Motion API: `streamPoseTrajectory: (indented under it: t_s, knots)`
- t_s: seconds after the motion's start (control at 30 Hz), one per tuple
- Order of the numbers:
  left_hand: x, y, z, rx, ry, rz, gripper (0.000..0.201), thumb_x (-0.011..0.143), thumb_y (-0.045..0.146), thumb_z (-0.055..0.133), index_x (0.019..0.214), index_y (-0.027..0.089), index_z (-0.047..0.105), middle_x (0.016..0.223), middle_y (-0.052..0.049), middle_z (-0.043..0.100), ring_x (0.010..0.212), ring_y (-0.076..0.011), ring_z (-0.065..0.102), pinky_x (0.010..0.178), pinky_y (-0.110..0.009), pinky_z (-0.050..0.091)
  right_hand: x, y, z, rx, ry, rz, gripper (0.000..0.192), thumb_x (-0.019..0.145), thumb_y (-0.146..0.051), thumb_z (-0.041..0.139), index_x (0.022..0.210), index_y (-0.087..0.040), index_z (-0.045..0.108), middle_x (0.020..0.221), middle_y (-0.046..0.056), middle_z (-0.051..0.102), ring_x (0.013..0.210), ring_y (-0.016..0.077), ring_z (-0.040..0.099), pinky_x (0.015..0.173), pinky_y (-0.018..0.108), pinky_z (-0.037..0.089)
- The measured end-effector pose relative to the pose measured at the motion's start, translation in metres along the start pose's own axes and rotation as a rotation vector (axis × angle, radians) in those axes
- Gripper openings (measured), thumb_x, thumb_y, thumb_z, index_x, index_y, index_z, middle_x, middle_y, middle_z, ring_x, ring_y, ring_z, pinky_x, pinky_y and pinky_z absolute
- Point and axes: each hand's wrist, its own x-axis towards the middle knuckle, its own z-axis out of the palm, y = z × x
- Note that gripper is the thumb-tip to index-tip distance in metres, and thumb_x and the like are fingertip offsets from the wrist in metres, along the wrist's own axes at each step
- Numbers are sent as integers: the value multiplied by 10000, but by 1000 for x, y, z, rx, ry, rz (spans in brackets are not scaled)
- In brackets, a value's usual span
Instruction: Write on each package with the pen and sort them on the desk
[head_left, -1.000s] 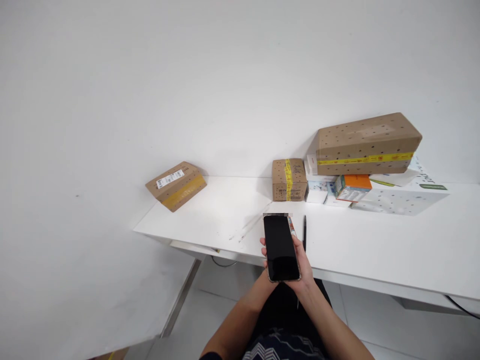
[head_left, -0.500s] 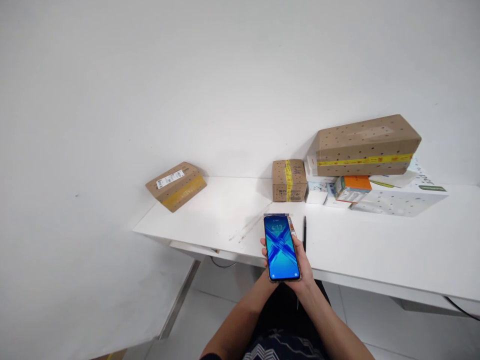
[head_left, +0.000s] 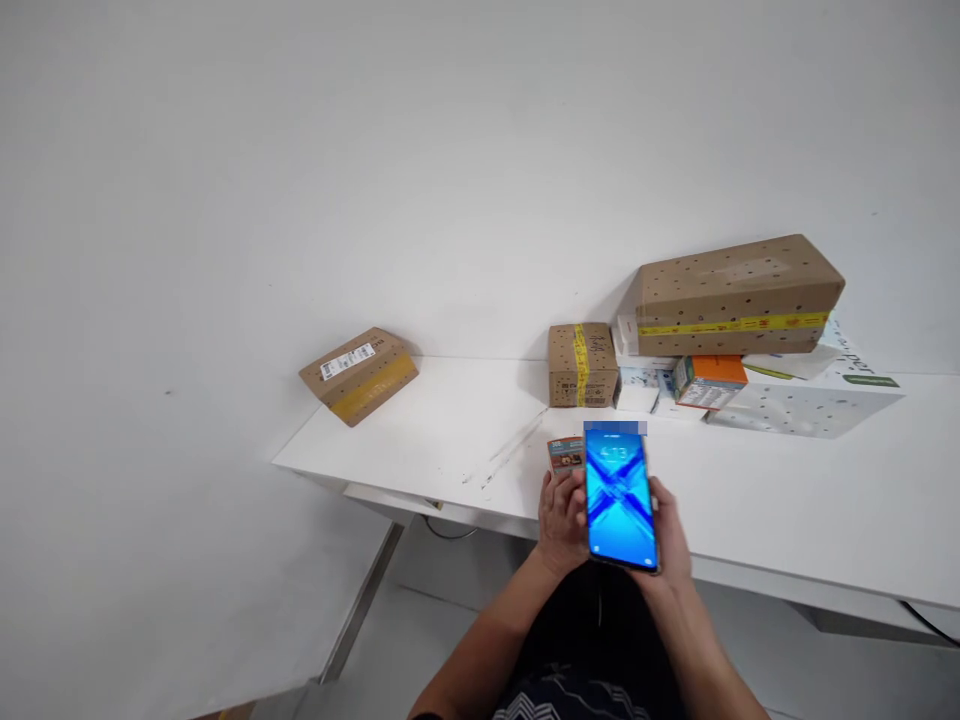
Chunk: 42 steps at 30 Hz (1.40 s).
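My right hand [head_left: 671,535] is wrapped round a smartphone [head_left: 621,500] from its right side. The lit screen faces me with a blue crossed pattern. Just left of the phone, my left hand [head_left: 561,515] has its fingers closed over the lower part of a small printed box [head_left: 565,455]. That box is grey with an orange edge and a food-like picture, and its right part is hidden behind the phone. Both hands are over the front edge of the white desk [head_left: 787,500].
A small taped carton [head_left: 598,375] stands at the wall beside white boxes [head_left: 637,390] and an orange box [head_left: 712,380]. A long carton [head_left: 739,300] lies on top of the pile, by a large white box [head_left: 810,410]. Another carton [head_left: 360,375] leans at the left.
The phone has moved right in my right hand. My left hand has come apart from it, and more of the small printed box now shows. The pen on the desk is now hidden.
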Motion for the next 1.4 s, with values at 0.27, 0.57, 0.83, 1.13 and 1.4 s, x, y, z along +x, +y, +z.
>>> streamPoseTrajectory:
  t_s: [0.27, 0.57, 0.83, 1.13, 1.4]
  knots:
    - [24, -3, -4, 88, 72, 86, 246, 747, 218, 644, 985, 188, 591, 981, -105, 596, 1039, -267, 576, 920, -456, 488, -22, -71, -84, -1335, 860, -567, 681, 765, -569, 522, 1350, -223, 478, 1132, 122, 610, 1079, 334, 556, 907, 506, 433]
    - [48, -122, -58, 237, -4, 40, 289, 766, 175, 599, 1054, 196, 576, 1107, -117, 577, 1152, -275, 504, 965, -461, 462, -26, -80, -150, -2140, 1003, -450, 630, 829, -582, 384, 1275, -179, 574, 1296, 225, 491, 1194, 455, 429, 893, 613, 392]
    - [89, -249, -106, 475, -164, -290, 280, 816, 268, 538, 1078, 173, 574, 1235, -122, 546, 1251, -261, 421, 1031, -429, 383, -6, -63, -137, -2164, 831, -901, 593, 893, -566, 317, 1130, -126, 636, 1254, 236, 514, 1185, 393, 467, 918, 571, 406]
    - [157, -306, -130, 734, -159, -665, 346, 845, 280, 456, 1144, 171, 592, 1302, -189, 458, 1244, -381, 320, 994, -549, 274, 9, 6, -109, -1923, 432, -1023, 297, 937, -379, 422, 992, -201, 653, 1030, 108, 617, 869, 204, 647, 754, 319, 530]
    - [172, -306, -120, 808, -287, -895, 568, 818, 364, 517, 1365, 245, 419, 1343, -201, 395, 1213, -394, 367, 934, -522, 328, 9, 6, -121, -1894, 456, -1095, 289, 946, -366, 428, 976, -177, 645, 954, 94, 638, 814, 182, 655, 735, 289, 525]
